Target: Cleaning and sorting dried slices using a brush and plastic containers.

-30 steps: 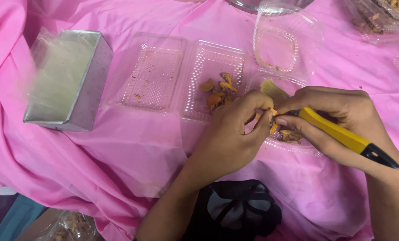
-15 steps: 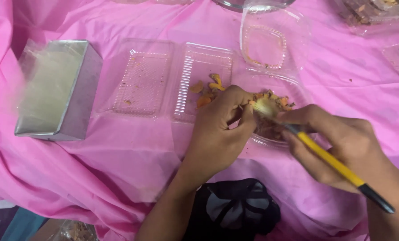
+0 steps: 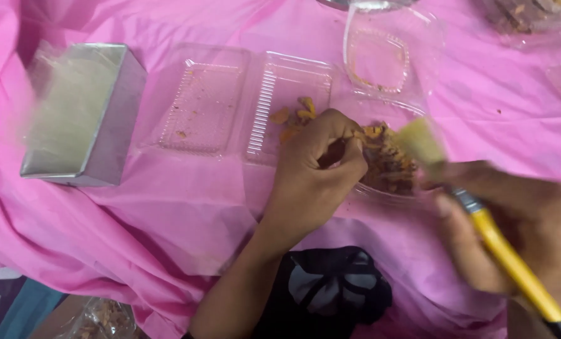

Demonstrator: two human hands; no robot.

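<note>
Since half a second ago the right hand (image 3: 519, 232) has pulled back toward the lower right, and the brush (image 3: 481, 220) it holds has tipped so its pale bristles point up and left over the round clear container (image 3: 387, 166). That hand is blurred, its fingers wrapped around the yellow handle, which runs down to the bottom right corner. Over the same interval the left hand (image 3: 315, 172) has stayed at the container's left edge, forearm rising from the bottom middle, wrist bent, knuckles up. Its fingers are curled in tight and pinch a small orange-brown piece at the rim; how firmly cannot be told. More brown and orange pieces lie heaped in the container, just right of those fingers. A few orange bits rest in the ribbed clear tray (image 3: 290, 107) beside it, touching the back of the left hand. All of this sits on a pink cloth (image 3: 167, 213) over the surface, with a metal tin (image 3: 82, 113) well apart at far left.
</note>
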